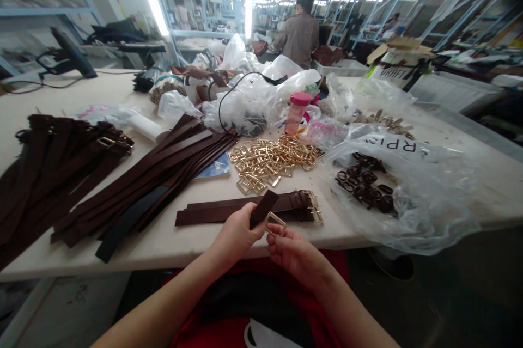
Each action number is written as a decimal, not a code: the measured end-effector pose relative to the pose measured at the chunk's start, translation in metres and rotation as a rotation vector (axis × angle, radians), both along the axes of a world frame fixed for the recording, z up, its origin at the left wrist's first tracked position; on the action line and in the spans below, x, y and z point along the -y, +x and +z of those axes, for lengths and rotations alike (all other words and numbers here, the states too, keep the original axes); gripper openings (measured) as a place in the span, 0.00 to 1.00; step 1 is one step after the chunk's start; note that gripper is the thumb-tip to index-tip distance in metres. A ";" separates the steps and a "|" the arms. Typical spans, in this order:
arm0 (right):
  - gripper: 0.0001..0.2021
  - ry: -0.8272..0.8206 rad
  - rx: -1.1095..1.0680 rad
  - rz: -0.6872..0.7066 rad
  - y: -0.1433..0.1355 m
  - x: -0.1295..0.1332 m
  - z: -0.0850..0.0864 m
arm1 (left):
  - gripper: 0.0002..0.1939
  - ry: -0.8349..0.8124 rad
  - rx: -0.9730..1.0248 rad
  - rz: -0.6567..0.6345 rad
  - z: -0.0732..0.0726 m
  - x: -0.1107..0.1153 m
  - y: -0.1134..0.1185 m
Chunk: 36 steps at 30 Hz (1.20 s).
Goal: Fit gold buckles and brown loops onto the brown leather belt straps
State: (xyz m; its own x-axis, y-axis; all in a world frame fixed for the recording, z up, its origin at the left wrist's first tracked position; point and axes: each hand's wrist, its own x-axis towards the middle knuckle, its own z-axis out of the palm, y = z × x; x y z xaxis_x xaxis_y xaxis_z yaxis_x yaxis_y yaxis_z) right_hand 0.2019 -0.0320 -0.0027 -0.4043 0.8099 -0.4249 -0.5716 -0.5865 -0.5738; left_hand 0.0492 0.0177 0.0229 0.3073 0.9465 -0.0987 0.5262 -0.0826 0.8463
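Note:
My left hand (241,230) is closed round a short dark brown leather strap (263,208), which points up and to the right. Just to its right, my right hand (290,247) pinches a gold buckle (277,221) close beside the strap; whether the two touch is hard to tell. Behind my hands, several brown straps with buckles (292,204) lie stacked near the table's front edge. A pile of loose gold buckles (273,160) is spread beyond them.
Long brown straps (163,174) and a bundle of belts (61,157) cover the left side. On the right, a clear plastic bag (433,190) holds dark leather loops (363,182). A pink-lidded bottle (297,114) stands behind the buckles. A person (300,32) is farther back.

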 end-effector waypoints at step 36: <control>0.16 0.107 0.306 -0.534 -0.007 0.010 -0.007 | 0.14 -0.521 0.246 -0.428 0.016 0.023 0.004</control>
